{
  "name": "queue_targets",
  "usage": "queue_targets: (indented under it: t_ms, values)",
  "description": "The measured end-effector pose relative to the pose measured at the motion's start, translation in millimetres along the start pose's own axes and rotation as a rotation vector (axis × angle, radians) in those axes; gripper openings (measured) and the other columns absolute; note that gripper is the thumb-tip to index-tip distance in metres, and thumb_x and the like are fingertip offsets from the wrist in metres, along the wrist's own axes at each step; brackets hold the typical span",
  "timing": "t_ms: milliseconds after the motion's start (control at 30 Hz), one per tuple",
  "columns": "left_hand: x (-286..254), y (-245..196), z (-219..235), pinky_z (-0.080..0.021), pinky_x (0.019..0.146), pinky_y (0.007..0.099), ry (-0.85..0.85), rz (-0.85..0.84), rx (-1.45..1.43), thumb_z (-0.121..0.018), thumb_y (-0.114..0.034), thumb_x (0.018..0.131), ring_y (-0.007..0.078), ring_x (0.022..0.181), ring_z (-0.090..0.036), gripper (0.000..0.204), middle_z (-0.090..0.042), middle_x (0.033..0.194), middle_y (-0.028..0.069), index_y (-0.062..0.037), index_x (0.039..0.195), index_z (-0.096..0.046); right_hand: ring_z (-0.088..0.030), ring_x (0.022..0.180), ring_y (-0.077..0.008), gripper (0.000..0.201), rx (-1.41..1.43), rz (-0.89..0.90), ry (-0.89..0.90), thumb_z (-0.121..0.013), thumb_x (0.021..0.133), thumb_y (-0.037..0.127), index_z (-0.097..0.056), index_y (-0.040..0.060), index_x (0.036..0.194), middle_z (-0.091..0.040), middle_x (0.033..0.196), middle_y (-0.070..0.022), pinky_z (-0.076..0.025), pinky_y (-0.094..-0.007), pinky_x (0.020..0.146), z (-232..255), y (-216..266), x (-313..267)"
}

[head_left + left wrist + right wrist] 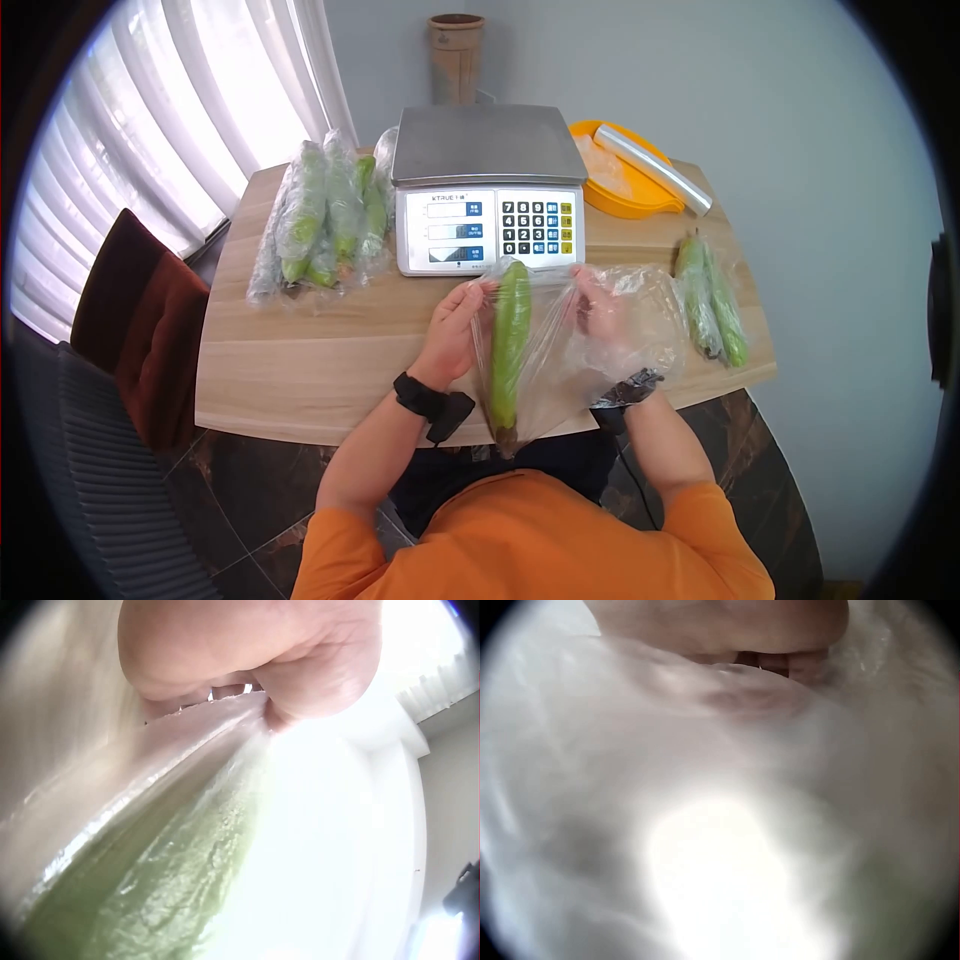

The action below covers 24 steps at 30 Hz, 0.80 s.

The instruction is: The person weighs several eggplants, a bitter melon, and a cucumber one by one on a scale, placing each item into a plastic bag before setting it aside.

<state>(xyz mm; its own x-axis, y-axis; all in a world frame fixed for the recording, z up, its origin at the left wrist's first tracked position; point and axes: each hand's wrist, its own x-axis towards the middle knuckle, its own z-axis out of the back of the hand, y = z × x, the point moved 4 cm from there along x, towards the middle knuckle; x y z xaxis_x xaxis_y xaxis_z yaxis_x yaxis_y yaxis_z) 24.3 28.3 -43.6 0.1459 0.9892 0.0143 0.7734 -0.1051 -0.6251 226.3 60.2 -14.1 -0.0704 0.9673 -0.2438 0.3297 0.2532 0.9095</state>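
Note:
A clear plastic bag [552, 345] is stretched between the two hands in front of the scale, with a long green vegetable [511, 340] upright inside its left part. The left hand [452, 335] pinches the bag's upper left edge; in the left wrist view its thumb and fingers [255, 656] grip the film beside the green vegetable [165, 877]. At the upper right edge the right hand [603, 312] pinches the bag, and loose film lies over that hand and wrist. Film [592, 787] fills most of the right wrist view, below the right hand [727, 637].
A scale [480, 150] stands at the table's back middle. Several bagged green vegetables [305, 215] lie at the left, and another bag of them [708, 300] at the right. An orange tray [610, 203] with a film roll [655, 168] sits back right. A brown pot [456, 60] is behind the scale.

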Motion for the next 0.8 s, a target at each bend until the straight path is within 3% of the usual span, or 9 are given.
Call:
queue_targets:
  t_ms: [67, 167, 233, 300, 367, 467, 567, 667, 800]
  values:
    - [-0.7, -0.3, -0.5, -0.049, 0.089, 0.0294, 0.019, -0.001, -0.015, -0.047, -0.020, 0.100, 0.0132, 0.100, -0.059, 0.024, -0.063, 0.109, 0.0049, -0.0024, 0.111, -0.059, -0.057, 0.072, -0.0114, 0.025, 0.215, -0.073, 0.013, -0.057, 0.094, 0.029, -0.065, 0.0066, 0.103, -0.061, 0.082, -0.0022, -0.047, -0.0254, 0.066, -11.3, 2.1, -11.3]
    - [-0.2, 0.3, 0.0, -0.048, 0.090, 0.0291, 0.028, -0.024, -0.008, -0.047, -0.018, 0.100, 0.0131, 0.101, -0.058, 0.023, -0.063, 0.109, 0.0046, -0.0026, 0.110, -0.059, -0.060, 0.085, -0.0152, 0.023, 0.499, -0.276, 0.383, -0.058, 0.093, 0.025, -0.061, 0.0069, 0.108, -0.062, 0.096, -0.0051, -0.050, -0.0282, 0.076, -3.5, -22.2, -0.1]
    - [1.2, 2.1, 2.0, -0.047, 0.090, 0.0287, 0.000, -0.043, 0.015, -0.048, -0.017, 0.100, 0.0124, 0.100, -0.058, 0.020, -0.063, 0.108, 0.0038, -0.0030, 0.109, -0.060, -0.060, 0.089, -0.0157, 0.023, -0.097, 0.073, 0.524, -0.058, 0.092, 0.021, -0.059, 0.0055, 0.110, -0.062, 0.097, -0.0053, -0.049, -0.0286, 0.078, 1.1, -24.9, -3.5]
    - [2.2, 5.4, 8.4, -0.047, 0.088, 0.0271, -0.036, -0.056, 0.055, -0.051, -0.014, 0.098, 0.0111, 0.097, -0.058, 0.015, -0.063, 0.106, 0.0034, -0.0036, 0.105, -0.060, -0.059, 0.092, -0.0156, 0.022, -0.283, 0.131, 0.525, -0.059, 0.092, 0.018, -0.059, 0.0040, 0.110, -0.062, 0.098, -0.0052, -0.048, -0.0290, 0.081, 1.3, -28.5, -8.9]
    - [2.8, 8.3, 14.2, -0.046, 0.086, 0.0256, -0.060, -0.065, 0.091, -0.054, -0.011, 0.096, 0.0097, 0.095, -0.057, 0.010, -0.063, 0.104, 0.0029, -0.0040, 0.101, -0.060, -0.058, 0.095, -0.0147, 0.021, -0.052, -0.101, 0.407, -0.058, 0.092, 0.015, -0.059, 0.0025, 0.109, -0.062, 0.099, -0.0048, -0.048, -0.0293, 0.084, -15.6, -23.8, -23.2]
    - [3.4, 10.0, 19.6, -0.046, 0.083, 0.0237, -0.061, -0.071, 0.139, -0.060, -0.007, 0.093, 0.0081, 0.091, -0.057, 0.004, -0.063, 0.099, 0.0022, -0.0045, 0.095, -0.059, -0.056, 0.096, -0.0130, 0.022, -0.085, -0.016, 0.356, -0.058, 0.093, 0.015, -0.058, 0.0016, 0.110, -0.062, 0.100, -0.0040, -0.046, -0.0283, 0.086, -31.5, -18.2, -28.0]
    - [2.0, 6.2, 15.4, -0.045, 0.081, 0.0230, -0.054, -0.091, 0.198, -0.064, -0.005, 0.090, 0.0076, 0.088, -0.056, 0.006, -0.063, 0.096, 0.0018, -0.0044, 0.092, -0.059, -0.055, 0.097, -0.0121, 0.028, -0.307, 0.028, 0.367, -0.060, 0.092, 0.018, -0.056, 0.0022, 0.116, -0.062, 0.105, -0.0044, -0.045, -0.0267, 0.087, -27.4, -20.9, -24.5]
    - [-0.8, 2.8, 8.5, -0.046, 0.079, 0.0230, -0.040, -0.127, 0.281, -0.066, -0.004, 0.088, 0.0075, 0.086, -0.057, 0.008, -0.063, 0.094, 0.0017, -0.0038, 0.091, -0.059, -0.055, 0.102, -0.0127, 0.033, -0.228, -0.002, 0.362, -0.063, 0.091, 0.017, -0.053, 0.0021, 0.120, -0.061, 0.110, -0.0050, -0.043, -0.0270, 0.090, -33.7, -19.5, -31.0]
    - [-5.1, 4.0, 1.4, -0.046, 0.076, 0.0223, 0.039, -0.112, 0.358, -0.066, -0.005, 0.088, 0.0072, 0.083, -0.057, 0.008, -0.063, 0.092, 0.0020, -0.0036, 0.090, -0.058, -0.054, 0.106, -0.0139, 0.044, -0.231, 0.039, 0.482, -0.065, 0.089, 0.012, -0.048, 0.0019, 0.128, -0.058, 0.117, -0.0056, -0.042, -0.0281, 0.093, -45.9, -12.5, -34.9]
